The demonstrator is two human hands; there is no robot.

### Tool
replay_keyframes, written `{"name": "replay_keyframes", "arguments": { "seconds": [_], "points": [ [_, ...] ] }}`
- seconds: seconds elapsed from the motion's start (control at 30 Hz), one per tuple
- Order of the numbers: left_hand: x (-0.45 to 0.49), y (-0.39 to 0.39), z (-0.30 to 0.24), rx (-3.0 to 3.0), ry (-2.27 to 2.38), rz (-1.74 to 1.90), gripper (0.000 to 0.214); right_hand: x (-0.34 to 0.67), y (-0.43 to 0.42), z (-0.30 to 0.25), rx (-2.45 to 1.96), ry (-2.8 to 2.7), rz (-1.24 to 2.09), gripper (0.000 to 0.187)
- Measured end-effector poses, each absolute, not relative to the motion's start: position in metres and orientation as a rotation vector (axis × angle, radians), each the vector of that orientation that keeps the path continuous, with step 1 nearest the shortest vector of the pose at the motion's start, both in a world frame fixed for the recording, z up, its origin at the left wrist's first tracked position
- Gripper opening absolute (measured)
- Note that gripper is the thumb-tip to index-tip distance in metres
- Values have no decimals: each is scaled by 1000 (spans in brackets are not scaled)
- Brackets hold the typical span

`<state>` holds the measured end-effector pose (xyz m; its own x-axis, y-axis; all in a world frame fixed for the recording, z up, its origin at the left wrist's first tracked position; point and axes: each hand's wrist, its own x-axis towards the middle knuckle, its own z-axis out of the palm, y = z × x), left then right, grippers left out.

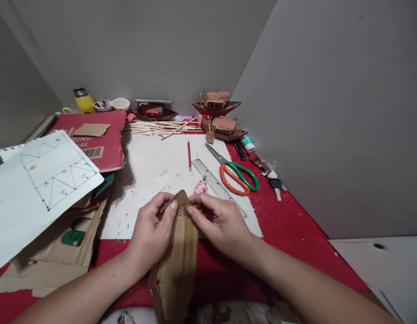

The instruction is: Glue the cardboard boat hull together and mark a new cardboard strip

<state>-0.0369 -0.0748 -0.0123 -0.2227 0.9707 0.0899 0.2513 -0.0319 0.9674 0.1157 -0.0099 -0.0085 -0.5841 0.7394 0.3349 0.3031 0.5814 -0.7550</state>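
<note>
Both hands' fingers (174,206) pinch the cardboard piece's (177,265) pointed tip.

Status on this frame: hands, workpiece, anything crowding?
Hands: left hand and right hand both pinching the far tip of the cardboard piece. Just beyond the right hand, ruler and scissors, apart from the piece.

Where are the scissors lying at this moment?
In the head view, the scissors lie right of centre on the table, beyond the right hand, just right of the metal ruler.
</note>
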Motion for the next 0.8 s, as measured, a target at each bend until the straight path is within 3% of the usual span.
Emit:
{"name": "replay_keyframes", "arguments": {
  "seconds": [0.8],
  "points": [
    [-34,-76,-10,1349,1532,1375,23,113,-12,-13,-709,-2122,736,27]
  ]
}}
